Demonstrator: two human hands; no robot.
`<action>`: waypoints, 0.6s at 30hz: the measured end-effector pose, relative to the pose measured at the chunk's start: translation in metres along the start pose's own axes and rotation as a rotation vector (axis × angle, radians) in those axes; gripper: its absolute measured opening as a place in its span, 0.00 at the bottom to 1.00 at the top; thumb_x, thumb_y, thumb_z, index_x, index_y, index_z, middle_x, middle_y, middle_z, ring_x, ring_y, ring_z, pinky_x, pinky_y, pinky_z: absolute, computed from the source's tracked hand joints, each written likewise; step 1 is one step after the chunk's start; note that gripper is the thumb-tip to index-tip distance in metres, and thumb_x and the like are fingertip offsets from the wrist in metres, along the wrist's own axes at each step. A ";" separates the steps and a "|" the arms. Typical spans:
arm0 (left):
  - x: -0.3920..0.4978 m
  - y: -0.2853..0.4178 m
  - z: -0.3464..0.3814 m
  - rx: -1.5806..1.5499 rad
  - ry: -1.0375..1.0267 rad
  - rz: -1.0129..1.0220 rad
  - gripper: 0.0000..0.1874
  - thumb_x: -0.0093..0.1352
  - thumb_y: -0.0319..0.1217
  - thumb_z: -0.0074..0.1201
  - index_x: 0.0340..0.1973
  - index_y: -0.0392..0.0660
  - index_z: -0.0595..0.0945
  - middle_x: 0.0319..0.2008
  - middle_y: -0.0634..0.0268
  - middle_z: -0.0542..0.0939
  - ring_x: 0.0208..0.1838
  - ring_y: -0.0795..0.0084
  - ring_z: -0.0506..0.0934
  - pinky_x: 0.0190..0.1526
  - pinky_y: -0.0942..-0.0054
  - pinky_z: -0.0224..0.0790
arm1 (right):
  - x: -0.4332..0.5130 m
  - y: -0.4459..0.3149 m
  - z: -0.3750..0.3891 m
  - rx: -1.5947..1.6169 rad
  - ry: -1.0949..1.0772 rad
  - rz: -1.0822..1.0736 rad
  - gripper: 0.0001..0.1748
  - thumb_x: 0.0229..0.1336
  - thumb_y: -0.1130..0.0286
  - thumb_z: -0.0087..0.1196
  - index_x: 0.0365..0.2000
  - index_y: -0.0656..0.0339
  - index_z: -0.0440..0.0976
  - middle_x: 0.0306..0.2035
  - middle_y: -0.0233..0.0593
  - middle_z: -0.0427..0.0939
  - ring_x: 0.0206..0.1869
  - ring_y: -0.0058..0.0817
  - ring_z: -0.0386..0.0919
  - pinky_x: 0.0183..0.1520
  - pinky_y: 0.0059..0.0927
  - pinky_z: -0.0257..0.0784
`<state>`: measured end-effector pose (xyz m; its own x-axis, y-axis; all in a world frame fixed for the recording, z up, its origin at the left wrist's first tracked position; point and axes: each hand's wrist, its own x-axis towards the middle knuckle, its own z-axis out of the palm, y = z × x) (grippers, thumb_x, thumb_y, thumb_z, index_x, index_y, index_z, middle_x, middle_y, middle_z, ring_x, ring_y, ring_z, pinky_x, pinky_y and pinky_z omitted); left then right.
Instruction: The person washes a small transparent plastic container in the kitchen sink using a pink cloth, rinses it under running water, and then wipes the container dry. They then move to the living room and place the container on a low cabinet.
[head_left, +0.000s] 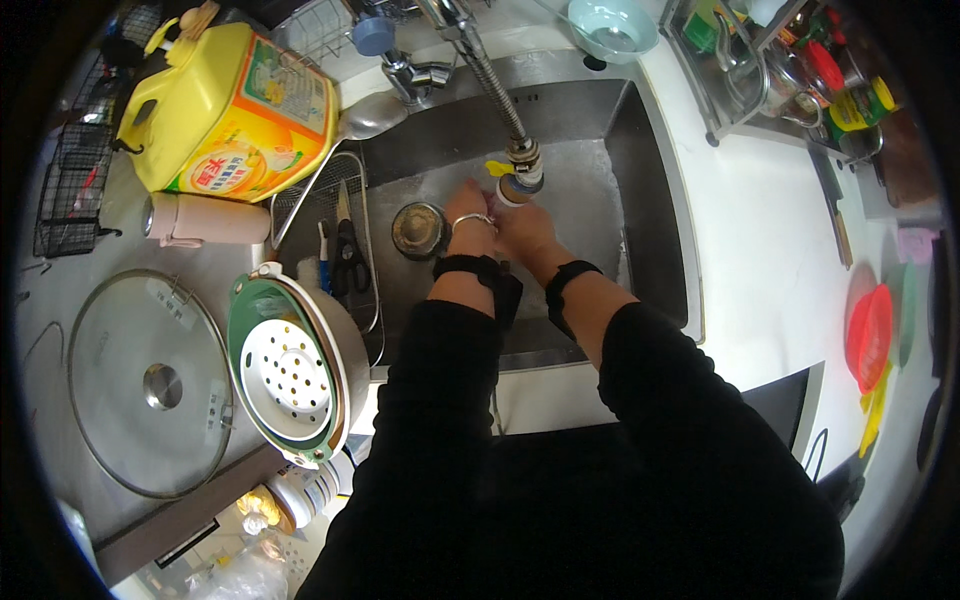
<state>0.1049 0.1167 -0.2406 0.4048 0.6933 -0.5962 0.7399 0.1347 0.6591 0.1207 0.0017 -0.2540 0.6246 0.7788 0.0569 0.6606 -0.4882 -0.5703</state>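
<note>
Both of my hands are together in the stainless steel sink (660, 247), under the spray head (519, 184) of a spring-hose faucet. My left hand (469, 202), with a bracelet at the wrist, is close against my right hand (526, 231). The faucet head partly covers the fingers, and whether either hand holds anything cannot be told. A yellow object (496, 168) shows just beyond them, partly hidden. Left of my left hand, a round drain strainer or lid (418, 229) sits on the sink bottom.
At left are a wire basket (365, 169) with black-handled scissors (349, 259), a yellow detergent jug (225, 112), a pink bottle (210, 219), stacked colanders (289, 375) and a glass lid (150, 442). A knife (834, 210) lies on the right counter; a bowl (613, 30) stands behind.
</note>
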 end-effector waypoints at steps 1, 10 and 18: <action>-0.003 -0.003 0.004 -0.346 -0.017 -0.067 0.15 0.67 0.38 0.41 0.37 0.41 0.78 0.32 0.60 0.80 0.34 0.63 0.78 0.34 0.64 0.68 | 0.004 0.000 0.001 0.051 0.066 -0.004 0.20 0.44 0.65 0.55 0.41 0.56 0.69 0.37 0.44 0.75 0.41 0.43 0.74 0.39 0.38 0.71; -0.028 -0.013 -0.030 -0.856 -0.438 -0.079 0.11 0.62 0.26 0.43 0.39 0.38 0.74 0.35 0.60 0.76 0.38 0.64 0.75 0.39 0.67 0.70 | 0.008 0.011 -0.051 1.430 -0.433 0.478 0.34 0.38 0.67 0.62 0.50 0.55 0.63 0.52 0.40 0.64 0.57 0.37 0.61 0.50 0.46 0.67; -0.043 -0.015 -0.042 -0.691 -0.356 0.319 0.14 0.50 0.13 0.43 0.31 0.39 0.72 0.33 0.61 0.74 0.35 0.64 0.74 0.36 0.71 0.70 | 0.010 0.006 -0.051 1.674 -0.471 0.961 0.23 0.51 0.63 0.54 0.49 0.51 0.64 0.51 0.40 0.66 0.52 0.40 0.68 0.48 0.58 0.67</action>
<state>0.0535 0.1147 -0.2052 0.7697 0.5227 -0.3665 0.1129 0.4537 0.8840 0.1520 -0.0129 -0.2151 0.1486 0.6933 -0.7052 -0.9202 -0.1643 -0.3554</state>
